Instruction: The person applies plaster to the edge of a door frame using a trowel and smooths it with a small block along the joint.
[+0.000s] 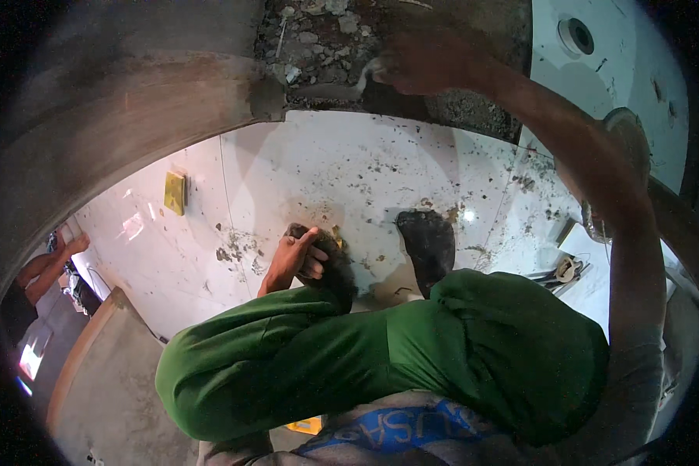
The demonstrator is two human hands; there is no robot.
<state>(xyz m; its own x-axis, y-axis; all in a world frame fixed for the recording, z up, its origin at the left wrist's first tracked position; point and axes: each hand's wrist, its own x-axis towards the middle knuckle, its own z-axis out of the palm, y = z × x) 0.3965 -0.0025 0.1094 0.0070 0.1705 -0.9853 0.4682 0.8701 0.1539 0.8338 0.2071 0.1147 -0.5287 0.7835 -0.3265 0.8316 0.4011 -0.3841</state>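
Observation:
At the far edge of the white tiles, my right hand (pixel 415 66) is closed round the handle end of a trowel. The trowel's blade (pixel 326 92) lies flat along the near edge of the strip of rough rubble and mortar (pixel 318 43). My right arm reaches forward over the tiles; shadow darkens the fingers. My left hand (pixel 299 258) rests by my left foot with its fingers curled in, and nothing shows in it. Both feet are planted on the tiles, the right dark shoe (pixel 429 245) standing a little apart from the left.
Crumbs of mortar litter the white tiled floor (pixel 326 159). A yellow block (pixel 175 193) sits to the left. A curved grey wall (pixel 155 101) borders the far left. Hand tools (pixel 567 269) lie at right; a round ring (pixel 576 36) is beyond. Another person's arm (pixel 54 260) shows at far left.

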